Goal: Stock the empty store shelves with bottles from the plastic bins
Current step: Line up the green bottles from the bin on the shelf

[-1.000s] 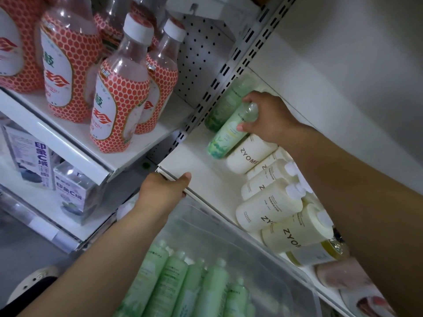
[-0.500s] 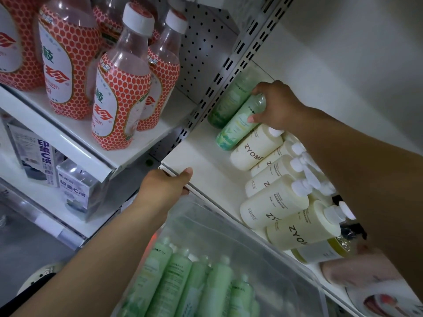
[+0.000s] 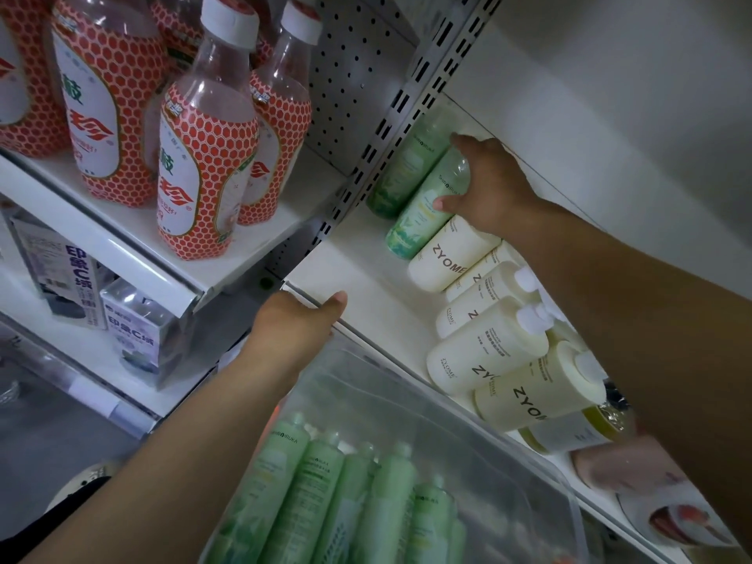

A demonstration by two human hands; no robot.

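Bin [image 3: 447,405] holds green bottles [image 3: 325,494]; right grip [image 3: 488,185] clasps a shelved bottle [image 3: 427,205]; left grip [image 3: 293,323] clutches the shelf edge [image 3: 382,348].

Dim, cool and even, brightest on the white wall [image 3: 635,75] at upper right, darkest low on the left. Only soft shadows across the shelf [image 3: 366,287]. Dull sheen on the clear bin [image 3: 407,394]. Bent lines at the edges; smeared detail lower right.

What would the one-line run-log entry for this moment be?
phase: placing | right hand: grips green bottle on shelf beside cream bottles | left hand: holds shelf edge | bin: more green bottles inside
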